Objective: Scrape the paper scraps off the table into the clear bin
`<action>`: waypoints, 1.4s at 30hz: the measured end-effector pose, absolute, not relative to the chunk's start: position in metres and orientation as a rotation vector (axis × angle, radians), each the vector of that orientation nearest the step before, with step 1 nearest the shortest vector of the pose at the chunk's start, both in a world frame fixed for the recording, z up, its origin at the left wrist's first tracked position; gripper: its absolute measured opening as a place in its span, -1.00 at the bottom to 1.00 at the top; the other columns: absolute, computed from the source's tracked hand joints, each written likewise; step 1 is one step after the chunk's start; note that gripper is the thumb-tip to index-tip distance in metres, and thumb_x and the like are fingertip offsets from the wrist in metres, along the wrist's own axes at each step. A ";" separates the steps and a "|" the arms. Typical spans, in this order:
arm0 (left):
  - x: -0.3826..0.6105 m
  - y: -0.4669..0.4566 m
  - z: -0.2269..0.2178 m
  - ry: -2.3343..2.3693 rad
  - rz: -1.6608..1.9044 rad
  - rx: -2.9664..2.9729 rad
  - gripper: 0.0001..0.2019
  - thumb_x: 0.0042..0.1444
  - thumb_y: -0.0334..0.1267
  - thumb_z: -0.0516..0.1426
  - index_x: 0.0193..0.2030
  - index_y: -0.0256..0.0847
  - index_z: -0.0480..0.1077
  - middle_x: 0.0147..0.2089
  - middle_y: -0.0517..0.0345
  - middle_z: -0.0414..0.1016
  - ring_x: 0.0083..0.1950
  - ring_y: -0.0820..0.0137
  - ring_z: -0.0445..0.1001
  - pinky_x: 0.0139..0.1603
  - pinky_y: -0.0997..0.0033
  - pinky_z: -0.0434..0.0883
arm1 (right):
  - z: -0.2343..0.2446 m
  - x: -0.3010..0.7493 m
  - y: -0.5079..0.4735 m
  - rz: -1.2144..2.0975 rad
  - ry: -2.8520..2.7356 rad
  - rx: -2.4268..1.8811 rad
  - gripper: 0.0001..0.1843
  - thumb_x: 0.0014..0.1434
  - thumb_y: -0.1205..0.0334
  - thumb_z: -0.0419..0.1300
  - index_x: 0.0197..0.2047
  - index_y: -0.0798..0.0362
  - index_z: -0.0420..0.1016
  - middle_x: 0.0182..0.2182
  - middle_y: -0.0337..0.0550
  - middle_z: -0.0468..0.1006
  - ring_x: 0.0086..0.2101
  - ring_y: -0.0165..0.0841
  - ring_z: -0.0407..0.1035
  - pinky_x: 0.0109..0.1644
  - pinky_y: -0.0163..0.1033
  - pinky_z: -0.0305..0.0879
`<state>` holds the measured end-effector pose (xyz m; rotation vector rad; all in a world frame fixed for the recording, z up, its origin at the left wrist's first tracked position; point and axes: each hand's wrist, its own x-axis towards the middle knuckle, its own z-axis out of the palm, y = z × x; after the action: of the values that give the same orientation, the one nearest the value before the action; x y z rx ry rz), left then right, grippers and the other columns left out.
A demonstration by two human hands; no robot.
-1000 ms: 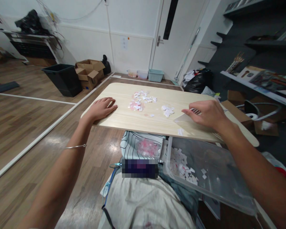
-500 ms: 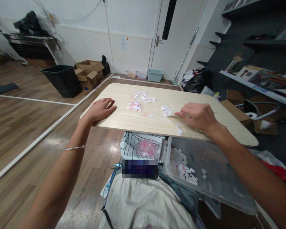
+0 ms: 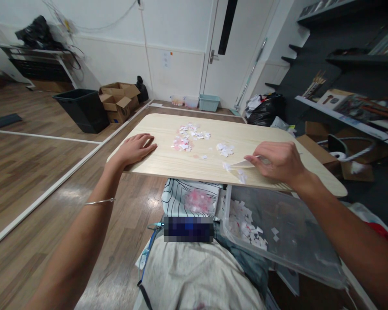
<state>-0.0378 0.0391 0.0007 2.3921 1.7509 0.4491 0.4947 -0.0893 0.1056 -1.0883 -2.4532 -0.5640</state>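
Right hand [image 3: 278, 162] pinching card [image 3: 241, 164], edge just beside a small cluster of scraps [image 3: 226, 166] on the board [image 3: 158, 161]. More scraps in piles farther left. Left hand [image 3: 134, 150] resting on board's left end, fingers loosely extended, holding nothing.

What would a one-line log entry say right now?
left hand: on tabletop; right hand: holding thin flat piece; piece's edge: by paper bits
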 end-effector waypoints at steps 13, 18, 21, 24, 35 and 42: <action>-0.039 0.039 -0.001 1.750 0.467 2.399 -0.21 0.64 0.40 0.04 0.65 -0.05 0.64 0.81 -0.17 0.59 0.79 -0.19 0.50 0.85 -0.19 0.39 | 0.115 0.457 -0.060 -0.484 -2.495 -1.029 -0.41 0.71 -0.18 0.32 -0.37 -0.08 0.61 -0.47 -0.08 0.64 -0.40 -0.18 0.47 -0.19 -0.05 0.10; -0.040 0.041 -0.001 1.745 0.454 2.407 -0.21 0.64 0.39 0.04 0.67 -0.07 0.63 0.82 -0.17 0.58 0.81 -0.17 0.49 0.86 -0.16 0.37 | 0.115 0.446 -0.048 -0.513 -2.450 -1.059 -0.46 0.67 -0.15 0.34 -0.35 -0.07 0.63 -0.46 -0.06 0.65 -0.39 -0.16 0.47 -0.17 -0.04 0.07; -0.041 0.041 -0.001 1.744 0.471 2.404 -0.24 0.64 0.38 0.06 0.65 -0.04 0.66 0.79 -0.15 0.60 0.80 -0.18 0.51 0.85 -0.18 0.39 | 0.109 0.435 -0.046 -0.483 -2.461 -1.109 -0.51 0.64 -0.10 0.36 -0.35 -0.07 0.65 -0.44 -0.03 0.68 -0.36 -0.13 0.50 -0.16 -0.03 0.04; -0.041 0.041 -0.001 1.740 0.472 2.402 -0.24 0.63 0.37 0.06 0.64 -0.03 0.66 0.79 -0.15 0.61 0.79 -0.19 0.51 0.86 -0.19 0.39 | 0.107 0.429 -0.046 -0.456 -2.474 -1.164 -0.51 0.63 -0.10 0.34 -0.35 -0.07 0.66 -0.43 -0.04 0.68 -0.34 -0.12 0.50 -0.14 -0.02 0.01; -0.041 0.041 -0.001 1.732 0.453 2.421 -0.22 0.66 0.37 0.05 0.66 -0.09 0.64 0.82 -0.19 0.57 0.81 -0.20 0.49 0.85 -0.23 0.40 | 0.114 0.460 -0.067 -0.467 -2.545 -1.020 -0.46 0.63 0.00 0.22 -0.46 -0.12 0.41 -0.56 -0.17 0.48 -0.45 -0.22 0.34 -0.21 -0.03 0.03; -0.040 0.041 -0.003 1.746 0.449 2.427 -0.22 0.66 0.33 0.03 0.68 -0.15 0.62 0.82 -0.23 0.57 0.81 -0.19 0.51 0.86 -0.19 0.39 | 0.122 0.483 -0.085 -0.484 -2.503 -1.192 -0.45 0.64 -0.08 0.27 -0.43 -0.15 0.37 -0.55 -0.17 0.49 -0.44 -0.19 0.41 -0.21 -0.03 0.06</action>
<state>-0.0399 0.0414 -0.0029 2.4270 1.7456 0.4486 0.4827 -0.0847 0.1221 -1.1921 -2.5026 -0.4839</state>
